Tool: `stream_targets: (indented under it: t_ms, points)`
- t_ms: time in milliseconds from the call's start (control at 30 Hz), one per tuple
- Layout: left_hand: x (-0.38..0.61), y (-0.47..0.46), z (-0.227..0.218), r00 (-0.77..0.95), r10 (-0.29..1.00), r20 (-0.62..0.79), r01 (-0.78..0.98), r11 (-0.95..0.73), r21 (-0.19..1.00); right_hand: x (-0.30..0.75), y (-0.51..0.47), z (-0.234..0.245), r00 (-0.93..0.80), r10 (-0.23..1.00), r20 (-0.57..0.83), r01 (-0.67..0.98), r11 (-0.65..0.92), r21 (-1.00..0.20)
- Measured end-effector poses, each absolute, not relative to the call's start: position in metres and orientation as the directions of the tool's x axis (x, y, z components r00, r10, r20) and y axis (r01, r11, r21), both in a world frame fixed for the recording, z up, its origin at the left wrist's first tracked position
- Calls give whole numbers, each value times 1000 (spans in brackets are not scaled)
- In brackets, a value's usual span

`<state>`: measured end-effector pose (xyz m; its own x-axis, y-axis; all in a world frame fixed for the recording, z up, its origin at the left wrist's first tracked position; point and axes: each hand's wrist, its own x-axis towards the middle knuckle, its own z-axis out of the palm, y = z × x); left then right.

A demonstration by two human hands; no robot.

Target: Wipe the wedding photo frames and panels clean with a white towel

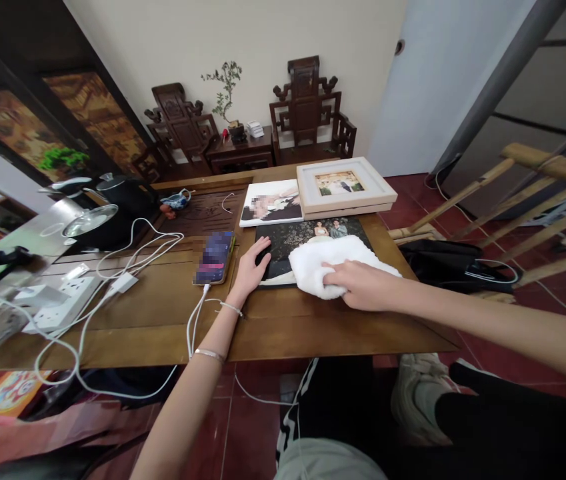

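Note:
A dark photo print or panel (283, 245) showing two people lies flat near the right end of the wooden table (273, 327). My right hand (363, 283) presses a white fluffy cloth (333, 257) onto its right part, fingers bunched into the fabric. The cloth hides much of the picture's lower right. At the picture's left edge rests my left hand (253, 267), fingers stretched out and spread, touching the border. Behind the dark picture sit a white-edged photo panel (273, 200) and a pale framed photo (345, 187).
Left of my left hand lies a phone (215, 257) on a white charging cable. A white power strip (65, 303), tangled cables, and a black pot with a glass lid (95, 223) occupy the table's left. A bamboo chair (547, 173) stands to the right.

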<state>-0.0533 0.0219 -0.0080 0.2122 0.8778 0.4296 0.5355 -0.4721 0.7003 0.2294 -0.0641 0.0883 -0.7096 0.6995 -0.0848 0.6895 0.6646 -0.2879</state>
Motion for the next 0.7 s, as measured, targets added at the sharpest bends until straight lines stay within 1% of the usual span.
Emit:
stream_targets:
  t_ms: [133,233,400,533,700]
  points:
    - [-54,23,-9,215,876,432,534,-476,699,222,-28,97,-708,698,-106,703,683,-198]
    - [-54,23,-9,220,872,438,531,-484,696,215,3,103,-681,721,-127,732,665,-148]
    - [-55,21,-7,230,871,433,539,-485,689,202,39,110,-678,725,-121,735,667,-124]
    - [-55,22,-7,225,875,430,543,-478,690,193,47,107,-645,756,-114,764,639,-84]
    - [-55,22,-7,222,873,434,543,-480,689,185,23,91,-571,817,-86,821,568,-55]
